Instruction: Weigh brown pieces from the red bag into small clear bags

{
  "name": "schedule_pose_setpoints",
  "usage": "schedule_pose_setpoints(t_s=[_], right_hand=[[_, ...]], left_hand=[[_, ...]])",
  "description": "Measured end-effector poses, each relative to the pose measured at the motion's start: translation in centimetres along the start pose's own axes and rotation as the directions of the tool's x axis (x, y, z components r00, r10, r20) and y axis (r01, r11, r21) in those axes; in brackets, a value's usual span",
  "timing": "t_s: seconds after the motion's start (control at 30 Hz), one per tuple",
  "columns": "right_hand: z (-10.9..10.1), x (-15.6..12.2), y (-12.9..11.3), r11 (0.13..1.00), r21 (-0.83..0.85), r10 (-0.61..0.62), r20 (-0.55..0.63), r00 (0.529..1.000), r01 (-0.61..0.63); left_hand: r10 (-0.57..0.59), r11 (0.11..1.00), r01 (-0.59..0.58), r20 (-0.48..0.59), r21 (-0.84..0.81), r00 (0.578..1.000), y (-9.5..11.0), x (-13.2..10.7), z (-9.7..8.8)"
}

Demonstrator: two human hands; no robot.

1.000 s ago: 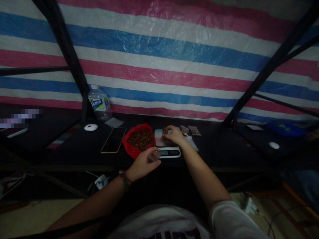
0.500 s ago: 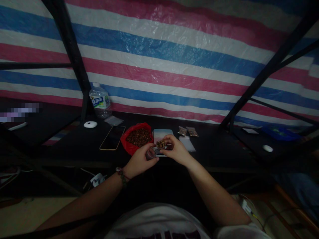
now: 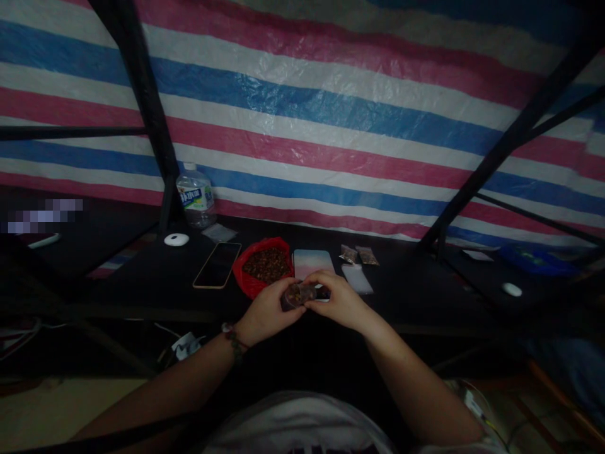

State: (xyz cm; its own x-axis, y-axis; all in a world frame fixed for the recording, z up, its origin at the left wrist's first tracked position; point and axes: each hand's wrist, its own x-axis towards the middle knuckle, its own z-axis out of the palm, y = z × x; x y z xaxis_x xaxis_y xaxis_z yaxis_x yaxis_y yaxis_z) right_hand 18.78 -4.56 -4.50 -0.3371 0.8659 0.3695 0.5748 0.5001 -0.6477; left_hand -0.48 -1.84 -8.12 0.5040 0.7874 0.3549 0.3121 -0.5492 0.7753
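Observation:
My left hand (image 3: pixel 269 310) is closed on a small clear plastic bag (image 3: pixel 290 300), holding its mouth toward the right. In my right hand (image 3: pixel 344 302) is a small clear cup (image 3: pixel 309 291), tipped sideways with its rim at the bag's mouth. Brown pieces show inside the bag, though dim light blurs them. Behind my hands lies a flat device like a small scale (image 3: pixel 314 259), partly covered by my fingers. A red plastic bag (image 3: pixel 243 287) full of small brown pieces (image 3: pixel 267 263) stands open beyond my left hand.
Two small filled packets (image 3: pixel 367 255) and a flat pile of clear bags (image 3: pixel 358 279) lie to the right. On the left are a phone (image 3: pixel 217 266), a white oval object (image 3: pixel 176 239), more clear bags (image 3: pixel 220 232) and a plastic bottle (image 3: pixel 196 202). Dark metal posts (image 3: pixel 149 107) frame the table.
My right hand has tipped the cup leftward into the mouth of the small bag. The brown pieces, heaped in the cup before, now show in the bag. The view has shifted slightly.

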Motion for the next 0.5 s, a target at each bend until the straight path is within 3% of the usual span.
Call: schedule_pose_setpoints(t_s=[0.17, 0.5], right_hand=[[-0.37, -0.37, -0.73, 0.999, 0.051, -0.019, 0.043, 0.999, 0.017], [0.0, -0.65, -0.72, 0.988, 0.145, -0.047, -0.1, 0.994, 0.061]], left_hand=[[0.015, 0.998, -0.013, 0.035, -0.054, 0.999, 0.27, -0.29, 0.25], [0.006, 0.982, -0.015, -0.047, -0.189, 0.999, 0.09, -0.56, 0.23]])
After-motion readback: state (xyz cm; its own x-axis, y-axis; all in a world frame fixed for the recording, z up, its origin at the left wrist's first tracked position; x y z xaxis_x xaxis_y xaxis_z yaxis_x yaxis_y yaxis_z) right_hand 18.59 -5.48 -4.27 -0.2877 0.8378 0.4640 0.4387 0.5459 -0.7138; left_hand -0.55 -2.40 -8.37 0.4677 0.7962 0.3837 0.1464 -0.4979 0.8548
